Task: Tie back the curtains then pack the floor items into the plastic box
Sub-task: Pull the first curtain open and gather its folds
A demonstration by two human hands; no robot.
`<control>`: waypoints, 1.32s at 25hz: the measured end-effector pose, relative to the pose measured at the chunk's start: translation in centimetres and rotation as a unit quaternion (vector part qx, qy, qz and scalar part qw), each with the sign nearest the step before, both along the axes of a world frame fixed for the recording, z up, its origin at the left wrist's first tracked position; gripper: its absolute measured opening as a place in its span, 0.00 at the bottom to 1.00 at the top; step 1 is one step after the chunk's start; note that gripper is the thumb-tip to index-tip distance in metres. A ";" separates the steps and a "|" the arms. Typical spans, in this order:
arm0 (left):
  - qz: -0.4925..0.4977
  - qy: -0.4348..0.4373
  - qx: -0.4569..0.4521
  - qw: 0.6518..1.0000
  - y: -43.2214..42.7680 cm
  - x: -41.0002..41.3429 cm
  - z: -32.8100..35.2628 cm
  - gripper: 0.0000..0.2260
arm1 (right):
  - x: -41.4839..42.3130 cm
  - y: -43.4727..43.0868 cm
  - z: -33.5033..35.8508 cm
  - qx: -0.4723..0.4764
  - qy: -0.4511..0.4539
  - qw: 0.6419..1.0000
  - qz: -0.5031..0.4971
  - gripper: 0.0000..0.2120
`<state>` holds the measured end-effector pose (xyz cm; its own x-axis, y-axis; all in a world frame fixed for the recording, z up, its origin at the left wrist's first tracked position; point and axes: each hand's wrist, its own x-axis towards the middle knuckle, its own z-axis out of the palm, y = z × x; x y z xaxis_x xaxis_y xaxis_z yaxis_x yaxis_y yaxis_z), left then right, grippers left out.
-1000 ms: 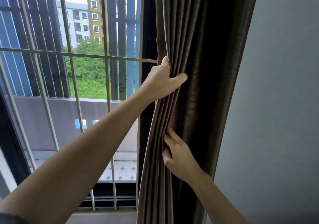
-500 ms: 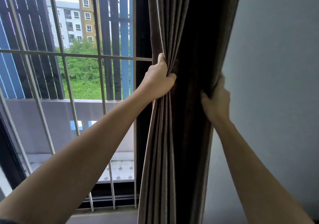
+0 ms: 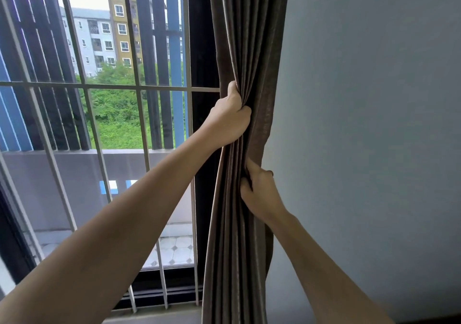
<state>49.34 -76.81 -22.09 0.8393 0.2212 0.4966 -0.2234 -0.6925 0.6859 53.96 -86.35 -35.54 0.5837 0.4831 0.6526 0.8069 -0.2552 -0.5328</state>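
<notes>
the grey wall (image 3: 374, 124) filled three o'clock, the barred window (image 3: 99, 124) nine o'clock. the brown curtain (image 3: 249, 37) hung bunched at centre (its ends cut off). the left hand (image 3: 230, 121) clenched its folds; at six o'clock of it the right hand (image 3: 260, 191) pinched them, fingertips hidden.

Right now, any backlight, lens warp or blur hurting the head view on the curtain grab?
Head view: bright window backlights the scene, sky near blown out; curtain folds go almost black but both hands stay readable, left hand, right hand. Wide-angle bends the grille bars. No obvious motion blur.
</notes>
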 end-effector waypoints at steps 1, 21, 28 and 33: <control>-0.001 -0.001 -0.004 1.000 0.0 0.1 0.0 0.22 | -0.2 -0.1 0.1 -0.001 0.004 1.000 0.009 0.24; -0.060 -0.056 -0.145 0.986 -0.2 -0.1 0.3 0.12 | 4.0 -0.2 8.7 0.215 0.334 0.898 0.187 0.39; 0.129 0.035 0.229 0.964 0.9 1.1 2.3 0.12 | 2.2 -0.5 7.8 0.220 0.313 0.884 0.267 0.34; -0.026 0.136 0.127 0.982 0.2 1.6 4.0 0.23 | 1.2 1.0 3.5 0.149 0.252 0.938 0.186 0.43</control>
<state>50.91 -76.58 -18.05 0.9557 0.0720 0.2854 -0.0954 -0.8415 0.5318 55.17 -85.39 -32.04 0.6807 0.5552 0.4779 0.4376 0.2150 -0.8731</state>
